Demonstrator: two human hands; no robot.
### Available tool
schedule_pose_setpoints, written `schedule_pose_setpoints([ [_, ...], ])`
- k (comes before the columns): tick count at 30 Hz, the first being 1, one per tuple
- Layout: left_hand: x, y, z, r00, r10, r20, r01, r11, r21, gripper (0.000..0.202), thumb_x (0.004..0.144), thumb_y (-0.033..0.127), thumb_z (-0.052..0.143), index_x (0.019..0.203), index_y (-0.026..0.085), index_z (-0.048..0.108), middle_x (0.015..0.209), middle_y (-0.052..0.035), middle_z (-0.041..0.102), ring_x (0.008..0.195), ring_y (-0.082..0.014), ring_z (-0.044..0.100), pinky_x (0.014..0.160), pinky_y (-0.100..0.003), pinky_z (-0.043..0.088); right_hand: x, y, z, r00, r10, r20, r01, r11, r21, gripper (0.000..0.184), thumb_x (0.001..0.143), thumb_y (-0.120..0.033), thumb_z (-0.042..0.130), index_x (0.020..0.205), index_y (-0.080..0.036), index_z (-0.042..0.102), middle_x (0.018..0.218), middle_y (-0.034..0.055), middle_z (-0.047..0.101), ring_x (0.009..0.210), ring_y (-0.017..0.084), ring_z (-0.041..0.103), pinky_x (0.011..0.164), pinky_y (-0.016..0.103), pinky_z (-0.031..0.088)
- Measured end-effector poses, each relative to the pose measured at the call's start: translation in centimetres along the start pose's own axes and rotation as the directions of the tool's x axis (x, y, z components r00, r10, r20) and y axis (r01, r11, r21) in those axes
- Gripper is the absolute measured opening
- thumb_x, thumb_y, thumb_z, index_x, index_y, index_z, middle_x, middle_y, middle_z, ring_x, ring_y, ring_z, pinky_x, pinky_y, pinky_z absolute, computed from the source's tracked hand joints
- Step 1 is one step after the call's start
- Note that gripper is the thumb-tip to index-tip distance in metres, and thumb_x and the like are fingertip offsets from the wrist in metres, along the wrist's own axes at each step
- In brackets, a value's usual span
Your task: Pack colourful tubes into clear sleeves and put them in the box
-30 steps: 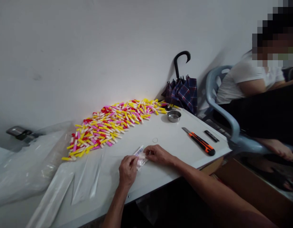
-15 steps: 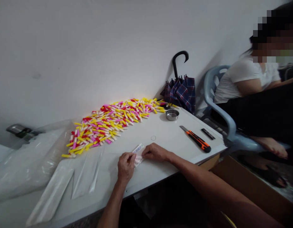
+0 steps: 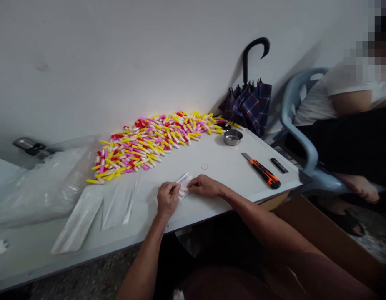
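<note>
Small clear packet (image 3: 182, 191), blue-printed label (image 3: 184, 179), pinched between left hand (image 3: 168, 199), right hand (image 3: 204, 186)

Working item: small clear plastic packet (image 3: 184, 186), lying nearly flat on the white table (image 3: 224, 166), near its front edge. Printed white-and-blue paper label (image 3: 185, 179) at the far end. Pink-and-white tube shows through the film, detail blurred. I have the left hand (image 3: 167, 199) pinching the packet's left end; right hand (image 3: 205, 186) sits just beside it, fingertips (image 3: 193, 185) touching the right side. Heap of loose yellow, pink, red and white tubes (image 3: 152, 141) lies well behind, apart from both hands.
</note>
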State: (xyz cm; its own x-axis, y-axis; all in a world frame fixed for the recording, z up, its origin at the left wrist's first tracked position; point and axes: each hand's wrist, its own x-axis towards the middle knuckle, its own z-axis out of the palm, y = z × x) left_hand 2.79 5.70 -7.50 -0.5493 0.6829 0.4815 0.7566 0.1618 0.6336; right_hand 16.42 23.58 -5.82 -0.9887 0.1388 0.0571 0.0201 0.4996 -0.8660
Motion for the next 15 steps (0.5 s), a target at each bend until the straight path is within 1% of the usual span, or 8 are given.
schedule_pose_setpoints([
  [3, 0.0, 0.0, -0.2, 1.0, 0.014, 0.014, -0.014, 1.0, 0.006, 0.019, 0.095, 0.033, 0.059, 0.083, 0.022, 0.069, 0.082, -0.0036, 0.07, 0.084, -0.0209, 0.063, 0.083, -0.036, 0.048, -0.1, 0.0, 0.0, 0.999, 0.049, -0.008, -0.049, 0.998, 0.03, 0.026, 0.087, -0.028, 0.063, 0.101, -0.016, 0.081, 0.089, 0.002, 0.078, 0.079, 0.018, 0.065, 0.073, 0.025, 0.047],
  [5, 0.3, -0.1, -0.4, 0.999, -0.012, 0.044, 0.011, 1.0, 0.007, 0.017, 0.094, 0.034, 0.06, 0.086, 0.022, 0.07, 0.084, -0.0034, 0.071, 0.084, -0.0205, 0.063, 0.08, -0.035, 0.048, -0.1, -0.1, -0.1, 0.998, 0.058, -0.025, -0.057, 0.997, 0.046, 0.026, 0.087, -0.029, 0.064, 0.1, -0.016, 0.082, 0.088, 0.0022, 0.078, 0.078, 0.017, 0.064, 0.072, 0.025, 0.047],
  [7, 0.8, -0.1, -0.5, 0.994, -0.032, 0.109, 0.027, 0.999, 0.044, 0.014, 0.092, 0.035, 0.065, 0.087, 0.023, 0.071, 0.083, -0.0026, 0.071, 0.082, -0.0201, 0.063, 0.077, -0.033, 0.048, -0.1, -0.2, -0.3, 0.997, 0.081, -0.019, -0.08, 0.995, 0.057, 0.026, 0.088, -0.029, 0.063, 0.1, -0.016, 0.081, 0.079, 0.0011, 0.075, 0.068, 0.015, 0.061, 0.066, 0.024, 0.045],
  [10, 1.8, -0.1, -0.6, 0.977, -0.025, 0.21, 0.004, 0.995, 0.097, 0.014, 0.088, 0.036, 0.07, 0.08, 0.024, 0.073, 0.075, -0.0014, 0.069, 0.075, -0.0194, 0.061, 0.072, -0.032, 0.045, -0.2, -0.5, -0.3, 0.99, 0.142, -0.006, -0.141, 0.988, 0.061, 0.026, 0.088, -0.028, 0.062, 0.101, -0.017, 0.081, 0.061, -0.0023, 0.065, 0.051, 0.011, 0.052, 0.056, 0.022, 0.04],
  [12, 2.1, -0.1, -0.6, 0.977, -0.019, 0.21, 0.009, 0.999, 0.052, 0.017, 0.088, 0.034, 0.068, 0.076, 0.024, 0.073, 0.073, -0.0011, 0.068, 0.074, -0.0186, 0.061, 0.071, -0.032, 0.045, -0.2, -0.7, -0.1, 0.984, 0.175, -0.026, -0.174, 0.983, 0.061, 0.023, 0.086, -0.026, 0.063, 0.098, -0.018, 0.081, 0.058, -0.0032, 0.062, 0.046, 0.01, 0.051, 0.053, 0.022, 0.039],
  [15, 1.8, -0.2, -0.6, 0.989, -0.044, 0.141, 0.058, 0.994, -0.094, 0.019, 0.09, 0.034, 0.065, 0.077, 0.023, 0.072, 0.076, -0.0012, 0.069, 0.077, -0.018, 0.062, 0.075, -0.031, 0.047, -0.5, -1.0, 0.5, 0.97, 0.231, -0.08, -0.224, 0.971, 0.088, 0.019, 0.085, -0.027, 0.065, 0.095, -0.018, 0.079, 0.059, -0.0023, 0.064, 0.043, 0.011, 0.054, 0.052, 0.022, 0.04],
])
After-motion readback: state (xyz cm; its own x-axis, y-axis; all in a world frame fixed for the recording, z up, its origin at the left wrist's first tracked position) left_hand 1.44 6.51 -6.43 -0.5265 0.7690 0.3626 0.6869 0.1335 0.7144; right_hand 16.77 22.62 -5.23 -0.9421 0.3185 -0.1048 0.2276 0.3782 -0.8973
